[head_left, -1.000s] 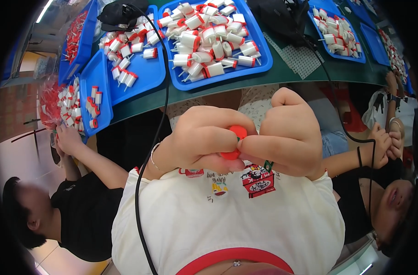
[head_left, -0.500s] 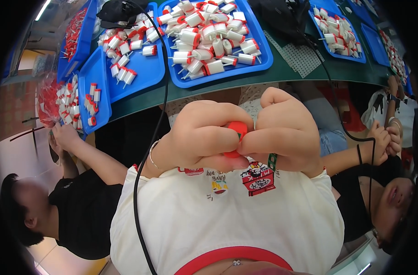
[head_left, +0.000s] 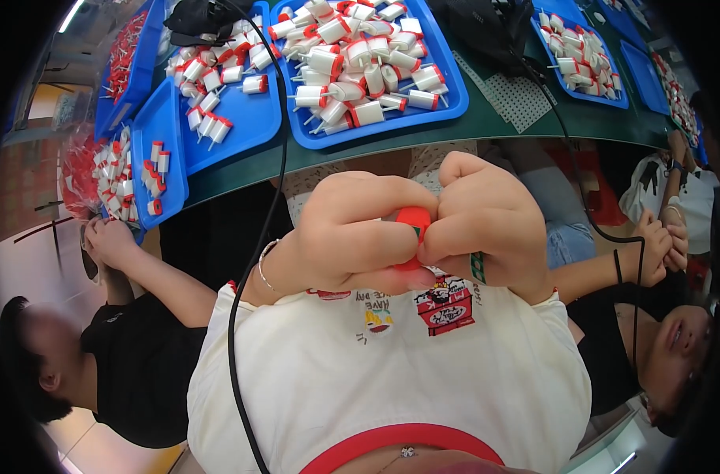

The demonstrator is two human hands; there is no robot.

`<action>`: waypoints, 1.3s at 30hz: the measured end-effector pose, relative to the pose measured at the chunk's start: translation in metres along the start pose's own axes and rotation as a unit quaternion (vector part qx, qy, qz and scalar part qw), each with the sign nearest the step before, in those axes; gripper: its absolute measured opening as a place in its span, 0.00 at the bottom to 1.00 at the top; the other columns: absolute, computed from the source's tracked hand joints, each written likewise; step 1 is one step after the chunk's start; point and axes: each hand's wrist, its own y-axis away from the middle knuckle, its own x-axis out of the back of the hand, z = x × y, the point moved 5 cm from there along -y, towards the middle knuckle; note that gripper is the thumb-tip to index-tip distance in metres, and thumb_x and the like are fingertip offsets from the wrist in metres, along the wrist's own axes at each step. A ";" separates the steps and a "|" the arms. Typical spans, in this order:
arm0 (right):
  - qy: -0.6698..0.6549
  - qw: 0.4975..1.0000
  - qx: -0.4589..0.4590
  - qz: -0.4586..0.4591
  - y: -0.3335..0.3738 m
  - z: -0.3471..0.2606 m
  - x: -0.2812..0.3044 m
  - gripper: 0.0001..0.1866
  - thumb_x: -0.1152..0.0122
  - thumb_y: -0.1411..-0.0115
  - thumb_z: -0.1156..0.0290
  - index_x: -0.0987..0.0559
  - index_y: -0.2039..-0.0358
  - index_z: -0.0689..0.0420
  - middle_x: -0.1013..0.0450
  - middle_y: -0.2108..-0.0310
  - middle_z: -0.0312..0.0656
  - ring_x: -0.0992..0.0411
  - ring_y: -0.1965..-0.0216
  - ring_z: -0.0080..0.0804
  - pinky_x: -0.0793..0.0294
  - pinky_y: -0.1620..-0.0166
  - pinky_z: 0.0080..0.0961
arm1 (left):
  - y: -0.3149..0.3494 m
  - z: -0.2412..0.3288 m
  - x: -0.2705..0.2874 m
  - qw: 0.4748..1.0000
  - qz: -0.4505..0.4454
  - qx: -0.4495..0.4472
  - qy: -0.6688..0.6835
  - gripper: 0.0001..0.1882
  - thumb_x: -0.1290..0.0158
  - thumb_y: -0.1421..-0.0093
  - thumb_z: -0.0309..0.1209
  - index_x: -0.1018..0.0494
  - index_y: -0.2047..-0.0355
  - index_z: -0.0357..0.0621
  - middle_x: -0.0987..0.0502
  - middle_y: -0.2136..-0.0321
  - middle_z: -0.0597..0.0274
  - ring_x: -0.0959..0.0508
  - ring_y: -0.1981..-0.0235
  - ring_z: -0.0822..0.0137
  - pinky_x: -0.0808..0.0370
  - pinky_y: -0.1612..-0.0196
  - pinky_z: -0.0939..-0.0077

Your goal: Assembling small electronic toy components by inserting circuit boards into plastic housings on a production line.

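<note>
My left hand (head_left: pixel 356 225) is closed on a small red plastic piece (head_left: pixel 413 219), held in front of my chest. My right hand (head_left: pixel 490 221) meets it from the other side, its fingers curled and pinching at the same red piece. A green patterned strip (head_left: pixel 477 268) sticks out below the right hand's fingers, and a bit of green shows on the red piece between the fingertips. Fingers cover most of the red piece, so its full shape is hidden.
Beyond my hands, a blue tray (head_left: pixel 448 109) on the green table (head_left: pixel 486 126) holds many white-and-red plastic pieces (head_left: pixel 360 55). More blue trays flank it. A black cable (head_left: pixel 283 150) hangs down on the left. Co-workers sit on both sides.
Both hands stay together at the red piece. The right hand's fingers have shifted slightly, and the green strip below them sits a little higher and further right.
</note>
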 end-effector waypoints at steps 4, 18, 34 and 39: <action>-0.012 1.000 -0.004 0.012 0.001 0.002 -0.001 0.16 0.37 0.66 0.79 0.26 0.72 0.52 0.31 0.81 0.28 0.36 0.82 0.24 0.47 0.75 0.22 | 0.000 -0.001 -0.001 0.999 0.024 -0.011 0.026 0.16 0.37 0.58 0.39 0.32 0.76 0.45 0.26 0.69 0.50 0.26 0.79 0.59 0.30 0.79 0.75; 0.053 0.998 -0.016 0.040 -0.001 -0.001 0.007 0.15 0.30 0.64 0.71 0.23 0.72 0.50 0.33 0.84 0.28 0.39 0.84 0.25 0.47 0.74 0.22 | 0.000 -0.005 0.000 0.996 -0.008 -0.028 0.088 0.18 0.38 0.55 0.38 0.35 0.71 0.46 0.26 0.70 0.48 0.26 0.79 0.58 0.28 0.79 0.75; 0.053 0.998 -0.015 0.028 -0.001 -0.002 0.004 0.15 0.31 0.63 0.69 0.25 0.72 0.50 0.37 0.86 0.28 0.42 0.86 0.25 0.50 0.75 0.23 | 0.008 -0.009 -0.007 0.985 0.009 0.045 0.166 0.18 0.37 0.58 0.40 0.35 0.75 0.48 0.25 0.68 0.54 0.25 0.77 0.57 0.29 0.77 0.74; 0.066 0.998 -0.011 0.022 0.000 -0.005 0.005 0.16 0.32 0.63 0.71 0.26 0.70 0.50 0.37 0.85 0.27 0.41 0.85 0.25 0.51 0.76 0.22 | 0.007 -0.009 -0.005 0.985 0.000 0.053 0.164 0.18 0.36 0.58 0.39 0.35 0.75 0.49 0.25 0.67 0.54 0.25 0.76 0.57 0.29 0.77 0.74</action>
